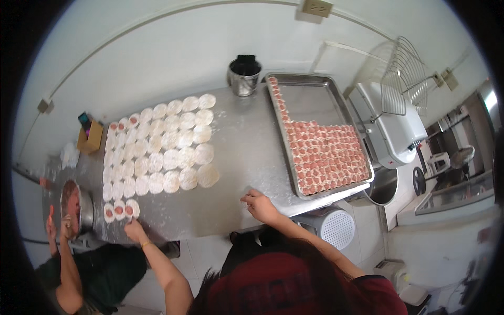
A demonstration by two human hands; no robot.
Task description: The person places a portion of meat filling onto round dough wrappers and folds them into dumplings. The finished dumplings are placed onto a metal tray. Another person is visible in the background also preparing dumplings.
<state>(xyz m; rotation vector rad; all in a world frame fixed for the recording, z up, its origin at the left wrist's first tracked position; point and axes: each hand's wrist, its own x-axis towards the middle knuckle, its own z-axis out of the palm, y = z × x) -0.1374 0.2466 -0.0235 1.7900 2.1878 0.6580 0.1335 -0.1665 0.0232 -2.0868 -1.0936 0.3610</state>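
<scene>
My left hand [135,231] reaches to the front edge of the steel table, its fingers closed at the near rim of a round dumpling wrapper [135,206] topped with pink meat filling. Two more filled wrappers [114,212] lie beside it on the left. Over the table's front edge, my right hand [261,206] is loosely curled, with nothing visible in it. Rows of floury wrappers [157,147] cover the left half of the table; a few at the far left carry meat. To the right, a metal tray [286,152] holds many small formed dumplings [328,157] in tight rows.
At the left, a co-worker's hand [67,227] is at a steel bowl [86,210] of meat filling. A metal bucket [244,83] and a cardboard box [90,137] stand along the wall. White equipment [391,126] is right of the tray; a white stool [336,228] stands below.
</scene>
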